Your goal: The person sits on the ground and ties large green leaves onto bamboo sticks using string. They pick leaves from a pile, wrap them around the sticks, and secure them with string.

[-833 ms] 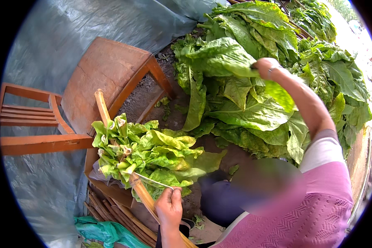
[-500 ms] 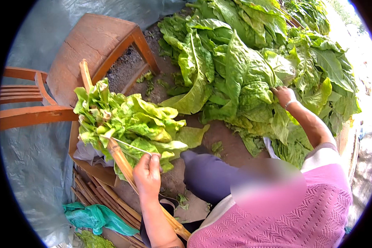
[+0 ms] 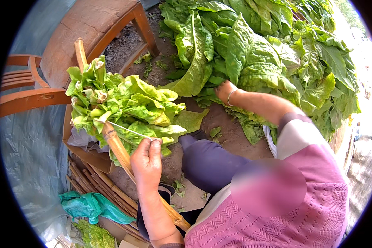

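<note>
My left hand [image 3: 146,163] pinches the end of a thin white string [image 3: 130,129] between thumb and fingers. The string runs taut to a bunch of light green tobacco leaves [image 3: 132,97] fastened by their stems along a bamboo pole [image 3: 122,151]. The pole slants from the chair, past my left hand, to my lap. My right hand [image 3: 226,91], with a bracelet at the wrist, reaches into the near left edge of a big heap of tobacco leaves [image 3: 260,58]. Its fingertips are hidden among the leaves, so its grip does not show.
A wooden chair [image 3: 87,25] stands at the upper left beside grey plastic sheeting [image 3: 31,161]. Below the bunch are a cardboard box [image 3: 82,153], several thin sticks [image 3: 111,191] and a green plastic bag [image 3: 93,206]. Leaf scraps [image 3: 215,132] lie on the ground.
My right hand has moved left and toward the near edge of the leaf heap. My left hand still pinches the string, nearly in the same place. The view has shifted slightly.
</note>
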### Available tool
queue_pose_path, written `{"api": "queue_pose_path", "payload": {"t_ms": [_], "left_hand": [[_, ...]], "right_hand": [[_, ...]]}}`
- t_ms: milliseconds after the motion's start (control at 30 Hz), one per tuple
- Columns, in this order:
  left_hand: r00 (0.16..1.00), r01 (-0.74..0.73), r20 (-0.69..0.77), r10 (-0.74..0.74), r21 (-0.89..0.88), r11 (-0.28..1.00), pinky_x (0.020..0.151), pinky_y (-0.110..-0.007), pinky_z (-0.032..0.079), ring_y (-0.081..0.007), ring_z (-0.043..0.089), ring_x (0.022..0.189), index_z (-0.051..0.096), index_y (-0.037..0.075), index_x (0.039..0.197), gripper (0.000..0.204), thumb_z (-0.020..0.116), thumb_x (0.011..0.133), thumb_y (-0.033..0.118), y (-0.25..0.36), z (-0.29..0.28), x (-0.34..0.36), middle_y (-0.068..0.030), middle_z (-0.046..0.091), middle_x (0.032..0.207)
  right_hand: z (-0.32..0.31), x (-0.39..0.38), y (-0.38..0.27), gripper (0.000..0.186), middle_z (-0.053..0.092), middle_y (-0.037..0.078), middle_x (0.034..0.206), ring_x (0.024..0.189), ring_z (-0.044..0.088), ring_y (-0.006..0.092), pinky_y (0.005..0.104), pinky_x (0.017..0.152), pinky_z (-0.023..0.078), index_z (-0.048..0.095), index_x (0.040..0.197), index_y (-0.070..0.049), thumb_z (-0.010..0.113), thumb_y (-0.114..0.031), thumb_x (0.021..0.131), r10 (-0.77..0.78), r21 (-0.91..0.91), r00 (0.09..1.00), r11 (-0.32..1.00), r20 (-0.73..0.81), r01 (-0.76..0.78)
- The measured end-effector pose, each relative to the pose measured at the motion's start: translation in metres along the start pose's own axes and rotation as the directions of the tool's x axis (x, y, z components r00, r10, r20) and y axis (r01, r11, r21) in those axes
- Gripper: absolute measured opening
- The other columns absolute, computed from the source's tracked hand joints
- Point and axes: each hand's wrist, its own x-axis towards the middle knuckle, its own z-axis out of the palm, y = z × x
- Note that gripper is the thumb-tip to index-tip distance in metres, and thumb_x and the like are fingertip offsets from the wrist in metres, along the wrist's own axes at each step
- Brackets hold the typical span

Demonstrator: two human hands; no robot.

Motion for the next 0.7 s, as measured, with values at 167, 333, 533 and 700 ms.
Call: {"api": "queue_pose_path", "payload": {"t_ms": [167,333,533,700], "left_hand": [[0.999,0.018,-0.036,-0.019,-0.030,0.999,0.051,-0.022,0.036,-0.0065,0.044,0.055,0.060,-0.002,0.084,0.018,0.054,0.090,0.013,-0.005,-0.002,-0.003,-0.0009,0.052,0.063],[0.999,0.002,0.043,-0.002,0.001,1.000,0.052,-0.020,0.037,-0.0057,0.046,0.057,0.061,-0.002,0.089,0.020,0.052,0.092,0.016,-0.009,-0.005,0.000,0.0000,0.053,0.067],[0.998,-0.009,0.055,0.025,-0.269,0.963,0.058,-0.019,0.036,-0.0041,0.044,0.064,0.048,-0.005,0.118,0.056,0.070,0.079,0.028,0.001,-0.004,-0.003,0.0023,0.047,0.075],[0.947,-0.155,-0.321,0.035,-0.358,0.921,0.046,-0.018,0.035,-0.0054,0.048,0.058,0.046,0.001,0.121,0.047,0.064,0.081,0.017,-0.011,-0.002,-0.004,-0.0017,0.057,0.096]], "right_hand": [[0.029,0.005,-0.006,0.036,0.059,0.005,0.104,0.104,0.050,0.0255,0.0403,0.085,0.038,0.066,0.103,-0.010,0.065,-0.025,0.071,0.107,-0.109,0.982,0.986,-0.158,-0.125],[-0.011,-0.055,0.013,0.032,0.057,0.007,0.102,0.099,0.052,0.0257,0.0374,0.083,0.042,0.066,0.096,-0.011,0.071,-0.022,0.066,0.158,0.309,0.944,0.949,-0.290,-0.064],[-0.149,-0.142,-0.008,0.031,0.054,0.011,0.085,0.084,0.055,0.0283,0.0404,0.072,0.046,0.060,0.093,-0.006,0.068,-0.019,0.066,0.373,0.504,0.406,0.815,-0.834,0.286],[-0.176,-0.123,-0.098,0.046,0.058,0.014,0.089,0.084,0.059,0.0299,0.0392,0.073,0.048,0.062,0.095,-0.002,0.069,-0.039,0.069,-0.050,0.430,0.625,0.684,-0.779,0.590]]}}
